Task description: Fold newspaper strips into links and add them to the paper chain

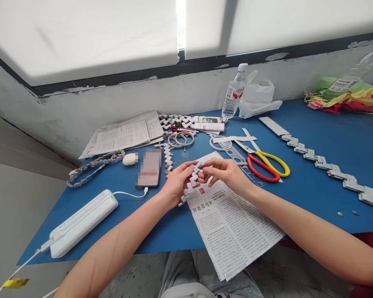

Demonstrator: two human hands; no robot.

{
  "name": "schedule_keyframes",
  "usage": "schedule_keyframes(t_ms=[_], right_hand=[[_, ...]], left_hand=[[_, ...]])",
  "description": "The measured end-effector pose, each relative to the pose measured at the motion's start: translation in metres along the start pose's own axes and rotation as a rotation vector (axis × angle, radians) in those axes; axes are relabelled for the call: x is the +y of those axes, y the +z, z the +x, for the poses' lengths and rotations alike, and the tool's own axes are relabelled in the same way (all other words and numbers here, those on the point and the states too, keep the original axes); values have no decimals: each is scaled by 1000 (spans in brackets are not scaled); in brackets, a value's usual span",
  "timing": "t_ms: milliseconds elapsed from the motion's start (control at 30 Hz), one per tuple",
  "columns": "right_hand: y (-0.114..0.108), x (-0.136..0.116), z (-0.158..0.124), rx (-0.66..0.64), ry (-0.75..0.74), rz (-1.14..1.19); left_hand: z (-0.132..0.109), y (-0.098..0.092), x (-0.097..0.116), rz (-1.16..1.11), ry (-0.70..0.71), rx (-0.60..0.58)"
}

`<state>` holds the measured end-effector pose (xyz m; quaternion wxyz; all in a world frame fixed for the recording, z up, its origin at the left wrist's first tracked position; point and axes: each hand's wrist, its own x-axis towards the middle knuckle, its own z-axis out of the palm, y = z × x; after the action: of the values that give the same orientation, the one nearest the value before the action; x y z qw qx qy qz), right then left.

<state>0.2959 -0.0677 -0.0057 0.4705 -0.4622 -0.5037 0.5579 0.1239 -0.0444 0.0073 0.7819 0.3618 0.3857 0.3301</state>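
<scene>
A zigzag chain of folded newspaper strips (192, 181) is held up between both hands above the table. My left hand (176, 182) is closed around it, thumb on top, and the chain's lower end hangs below the palm. Thumb and fingers of my right hand (225, 171) pinch the chain's upper end; whether a separate strip is between them I cannot make out. Under the hands lies a newspaper sheet (236, 231) that hangs over the table's front edge. Just right of my right hand are scissors with red and yellow handles (264, 163).
A white power strip (83, 223) and a phone (149, 167) on a cable lie left. Behind are stacked newspapers (124, 132), a water bottle (234, 93) and a plastic bag (259, 97). A long folded-paper chain (325, 163) runs along the right of the blue table (298, 207).
</scene>
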Motion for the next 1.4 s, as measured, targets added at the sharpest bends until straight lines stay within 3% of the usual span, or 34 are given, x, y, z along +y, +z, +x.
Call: schedule_keyframes(t_ms=[933, 1100, 1200, 1267, 1400], right_hand=[[1, -2, -2, -15, -15, 31], [4, -2, -2, -51, -20, 77], [8, 2, -3, 17, -96, 44], [9, 6, -5, 98, -230, -38], [7, 9, -10, 201, -652, -322]], left_hand=[[0, 1, -4, 50, 54, -50], [-1, 2, -8, 290, 289, -68], [-4, 0, -10, 555, 465, -5], [-7, -1, -10, 704, 585, 35], [-15, -1, -7, 870, 921, 93]])
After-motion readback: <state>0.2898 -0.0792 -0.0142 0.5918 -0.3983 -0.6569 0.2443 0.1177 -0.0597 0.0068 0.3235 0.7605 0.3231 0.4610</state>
